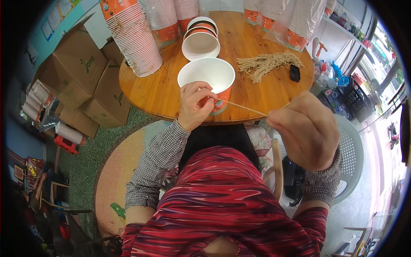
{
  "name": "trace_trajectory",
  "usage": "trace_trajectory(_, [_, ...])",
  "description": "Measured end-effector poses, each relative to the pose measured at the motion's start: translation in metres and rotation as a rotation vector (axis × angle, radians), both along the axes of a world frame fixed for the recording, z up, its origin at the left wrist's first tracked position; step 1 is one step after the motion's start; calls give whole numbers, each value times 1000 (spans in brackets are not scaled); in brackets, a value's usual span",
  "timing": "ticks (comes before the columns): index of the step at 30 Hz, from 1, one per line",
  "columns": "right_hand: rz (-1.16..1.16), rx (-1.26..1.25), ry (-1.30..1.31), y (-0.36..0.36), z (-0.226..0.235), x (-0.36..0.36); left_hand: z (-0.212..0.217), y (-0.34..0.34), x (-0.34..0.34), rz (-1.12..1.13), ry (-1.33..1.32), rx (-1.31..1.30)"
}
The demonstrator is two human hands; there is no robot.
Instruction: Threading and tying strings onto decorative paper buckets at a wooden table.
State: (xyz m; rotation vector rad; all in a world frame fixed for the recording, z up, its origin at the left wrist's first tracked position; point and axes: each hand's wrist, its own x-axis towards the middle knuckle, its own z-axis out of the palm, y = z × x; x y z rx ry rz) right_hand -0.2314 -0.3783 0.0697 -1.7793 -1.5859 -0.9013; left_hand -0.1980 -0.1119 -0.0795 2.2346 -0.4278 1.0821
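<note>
A length of tan string is pulled taut between my two hands. My left hand pinches its near-left end against the front of a paper tub, white inside and orange-red outside, standing upright at the table's near edge. Whether the string passes through the tub's wall is hidden by my fingers. My right hand is closed on the string's other stretch, raised out to the right, closer to me than the table edge.
On the round wooden table are tubs lying on their sides, a tall leaning tub stack, bagged stacks, a bundle of string and a small black object. Cardboard boxes stand left; a grey-green plastic chair right.
</note>
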Motion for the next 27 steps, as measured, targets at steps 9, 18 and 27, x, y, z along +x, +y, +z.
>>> trace_trajectory(9, [-15, 127, -44, -5, 3, 9, 1, 0, -4, -13, -25, 86])
trace_trajectory(18, [-138, 93, 115, -11, -3, 2, -4, -11, -3, 77, -76, 104])
trace_trajectory(27, [-188, 63, 350, 3, -23, 25, -10, -20, 11, 148, -123, 96])
